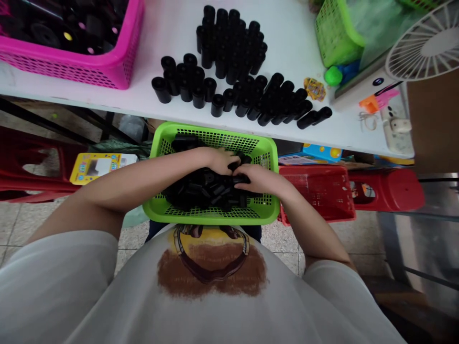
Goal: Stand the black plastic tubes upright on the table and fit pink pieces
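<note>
A green plastic basket [215, 220] sits in front of my body, holding a heap of short black plastic tubes [210, 186]. Both hands reach down into it, close together near its right side. My left hand [220, 161] is closed, with its bent fingers on a black tube [234, 166]. Just right of it, my right hand [256, 177] pinches another black tube [241, 179] between thumb and fingers. Parts of the fingertips are hidden among the dark pieces. On the white table [172, 28] beyond, many similar black tubes [229, 52] stand upright in groups.
A pink basket [125, 62] of black parts stands at the table's left. At the right are a green basket [333, 38], a white fan [423, 48] and a power strip [396, 124]. A red basket [315, 191] and a red stool [401, 188] are below the table edge.
</note>
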A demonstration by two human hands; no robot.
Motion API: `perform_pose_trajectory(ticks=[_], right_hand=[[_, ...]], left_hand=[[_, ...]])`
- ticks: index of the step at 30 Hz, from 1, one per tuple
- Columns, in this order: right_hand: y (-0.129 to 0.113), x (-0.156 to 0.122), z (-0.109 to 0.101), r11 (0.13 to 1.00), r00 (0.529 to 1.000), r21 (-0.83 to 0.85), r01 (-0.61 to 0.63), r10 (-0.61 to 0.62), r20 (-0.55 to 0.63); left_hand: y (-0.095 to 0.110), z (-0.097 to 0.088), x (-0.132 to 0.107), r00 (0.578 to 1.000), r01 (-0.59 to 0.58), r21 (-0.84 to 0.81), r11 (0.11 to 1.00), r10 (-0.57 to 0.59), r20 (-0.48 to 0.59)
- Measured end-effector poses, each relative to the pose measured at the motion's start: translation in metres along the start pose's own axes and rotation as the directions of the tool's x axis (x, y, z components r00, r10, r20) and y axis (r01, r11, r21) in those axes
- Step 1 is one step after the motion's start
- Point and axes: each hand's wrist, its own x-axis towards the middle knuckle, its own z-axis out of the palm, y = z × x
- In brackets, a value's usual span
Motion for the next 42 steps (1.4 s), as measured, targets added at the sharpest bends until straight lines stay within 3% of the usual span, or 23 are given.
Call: perform_pose_trajectory(ticks=[3, 5, 8, 11, 13, 15, 17, 19, 21, 23, 26, 28, 31, 34, 38, 40, 42], right_hand=[[0.002, -0.018, -0.004, 0.986, 0.987, 0.165, -0.001, 0.028, -0.16], [0.005, -0.03, -0.008, 0.94, 0.947, 0.341, 0.028, 0.085, -0.311], [0.006, -0.039, -0.009, 0.834, 0.823, 0.544, 0.093, 0.243, -0.513], [-0.001, -0.039, -0.003, 0.777, 0.715, 0.612, 0.144, 0.346, -0.607], [-0.01, -0.038, 0.002, 0.755, 0.66, 0.627, 0.19, 0.375, -0.651], [-0.022, -0.038, 0.008, 0.725, 0.614, 0.643, 0.247, 0.396, -0.682], [-0.036, -0.038, 0.013, 0.696, 0.589, 0.658, 0.286, 0.414, -0.694], [-0.053, -0.039, 0.019, 0.674, 0.589, 0.669, 0.314, 0.414, -0.694], [-0.069, -0.039, 0.025, 0.645, 0.604, 0.677, 0.353, 0.396, -0.692], [-0.083, -0.038, 0.03, 0.621, 0.607, 0.679, 0.392, 0.38, -0.698], [-0.098, -0.035, 0.039, 0.61, 0.618, 0.68, 0.407, 0.365, -0.697], [-0.103, -0.032, 0.045, 0.588, 0.639, 0.69, 0.422, 0.346, -0.687], [-0.105, -0.03, 0.051, 0.548, 0.659, 0.702, 0.456, 0.323, -0.68], [-0.106, -0.03, 0.053, 0.568, 0.67, 0.71, 0.416, 0.336, -0.662], [-0.107, -0.036, 0.051, 0.583, 0.694, 0.736, 0.344, 0.37, -0.618], [-0.107, -0.039, 0.051, 0.575, 0.704, 0.738, 0.353, 0.357, -0.615], [-0.106, -0.043, 0.05, 0.577, 0.703, 0.728, 0.37, 0.339, -0.626]], left_hand=[[0.0, 0.001, 0.0, 0.998, -0.02, -0.036, 0.999, 0.018, -0.054], [0.001, 0.001, 0.002, 0.997, -0.034, -0.052, 0.998, 0.031, -0.068], [0.001, 0.002, 0.005, 0.994, -0.042, -0.075, 0.996, 0.034, -0.106], [-0.001, 0.003, -0.001, 0.979, -0.035, -0.106, 0.994, 0.013, -0.204], [-0.003, 0.002, -0.01, 0.936, -0.094, -0.191, 0.977, 0.021, -0.351], [-0.004, 0.002, -0.024, 0.846, -0.257, -0.321, 0.912, 0.051, -0.531], [0.0, 0.004, -0.04, 0.753, -0.436, -0.435, 0.788, 0.055, -0.656], [0.009, 0.01, -0.056, 0.716, -0.514, -0.522, 0.681, 0.005, -0.698], [0.022, 0.019, -0.071, 0.711, -0.525, -0.62, 0.583, -0.099, -0.696], [0.037, 0.031, -0.084, 0.737, -0.494, -0.738, 0.459, -0.23, -0.636], [0.053, 0.049, -0.098, 0.806, -0.394, -0.892, 0.223, -0.382, -0.452], [0.058, 0.059, -0.103, 0.824, -0.373, -0.923, 0.096, -0.423, -0.378], [0.061, 0.07, -0.105, 0.817, -0.436, -0.9, -0.002, -0.42, -0.395], [0.06, 0.074, -0.104, 0.793, -0.493, -0.87, 0.001, -0.411, -0.45], [0.06, 0.074, -0.104, 0.758, -0.515, -0.85, 0.108, -0.405, -0.511], [0.059, 0.073, -0.105, 0.716, -0.543, -0.82, 0.183, -0.41, -0.565], [0.057, 0.072, -0.107, 0.646, -0.575, -0.767, 0.284, -0.417, -0.639]])
